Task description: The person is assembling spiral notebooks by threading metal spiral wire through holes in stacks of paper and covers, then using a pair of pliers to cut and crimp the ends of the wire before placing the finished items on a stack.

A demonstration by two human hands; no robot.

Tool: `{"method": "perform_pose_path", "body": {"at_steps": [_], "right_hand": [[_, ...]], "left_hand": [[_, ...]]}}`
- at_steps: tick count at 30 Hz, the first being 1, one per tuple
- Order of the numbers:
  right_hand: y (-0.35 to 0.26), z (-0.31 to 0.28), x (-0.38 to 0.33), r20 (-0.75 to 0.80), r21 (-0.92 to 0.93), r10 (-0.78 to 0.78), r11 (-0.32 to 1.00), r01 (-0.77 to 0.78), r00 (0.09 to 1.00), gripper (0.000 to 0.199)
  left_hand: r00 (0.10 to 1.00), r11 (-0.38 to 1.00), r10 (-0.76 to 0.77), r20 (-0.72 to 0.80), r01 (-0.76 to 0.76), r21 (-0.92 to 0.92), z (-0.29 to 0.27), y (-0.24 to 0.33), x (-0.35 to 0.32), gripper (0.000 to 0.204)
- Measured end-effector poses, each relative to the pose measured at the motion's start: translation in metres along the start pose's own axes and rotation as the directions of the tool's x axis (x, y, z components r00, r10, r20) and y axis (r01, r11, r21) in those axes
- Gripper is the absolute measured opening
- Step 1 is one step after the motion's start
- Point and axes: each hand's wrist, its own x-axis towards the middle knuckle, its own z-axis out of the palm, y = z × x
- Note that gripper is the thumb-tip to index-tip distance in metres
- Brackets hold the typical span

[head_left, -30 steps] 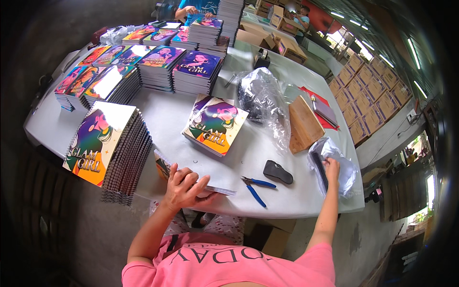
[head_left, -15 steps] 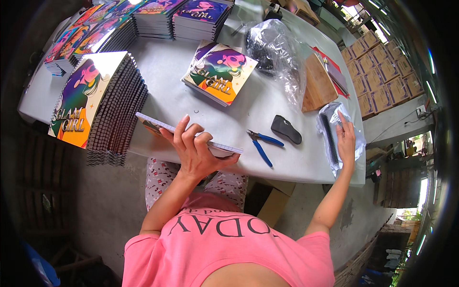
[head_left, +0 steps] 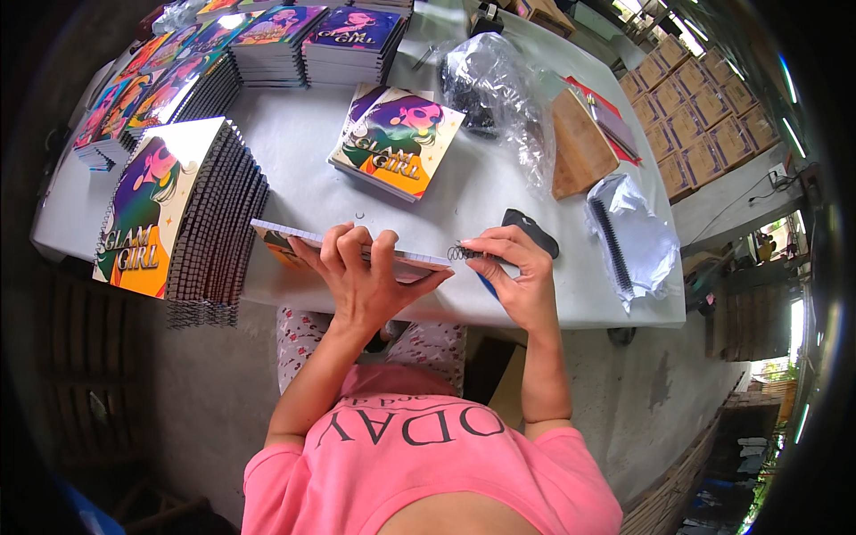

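My left hand (head_left: 358,276) is closed round an unbound notebook (head_left: 283,239), held tilted on its long edge at the table's front, its colourful cover facing down and away. Between the thumb and fingertips of my right hand (head_left: 524,275) is a black spiral binding coil (head_left: 458,253), its end close to the notebook's right corner. Whether coil and paper touch I cannot tell. Partly hidden behind my right hand lie blue-handled cutters (head_left: 488,285) and a black oblong object (head_left: 538,234). More black coils (head_left: 612,248) rest on a crumpled whitish wrapper (head_left: 649,242) at the right.
A tall stack of coil-bound notebooks (head_left: 153,214) stands at left, with further notebook stacks (head_left: 352,40) behind. A smaller notebook pile (head_left: 401,138) sits mid-table. Clear plastic bag (head_left: 499,89), wooden board (head_left: 578,147) and red folder (head_left: 624,147) lie at right; cartons (head_left: 700,116) are stacked beyond.
My right hand has left the wrapper at the right and come over to the notebook's right end, now with a coil pinched in it. My left hand keeps its hold on the notebook.
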Motion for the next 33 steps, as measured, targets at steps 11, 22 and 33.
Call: {"method": "perform_pose_path", "body": {"at_steps": [11, 22, 33], "right_hand": [[0.0, 0.002, 0.001, -0.026, 0.016, 0.062, 0.998, -0.062, 0.998, 0.02], [0.003, -0.006, 0.011, 0.103, 0.061, -0.101, 0.994, 0.095, 0.99, 0.019], [0.0, -0.021, 0.015, 0.252, 0.048, -0.171, 0.985, 0.164, 0.952, 0.022]], "left_hand": [[0.999, 0.999, -0.036, -0.024, 0.036, 0.001, 0.006, 0.004, -0.001, 0.061], [0.999, 1.0, -0.004, 0.044, 0.005, -0.029, 0.004, 0.006, 0.004, 0.059], [0.972, 0.999, -0.053, 0.228, 0.05, 0.016, -0.001, 0.013, 0.014, 0.06]]}}
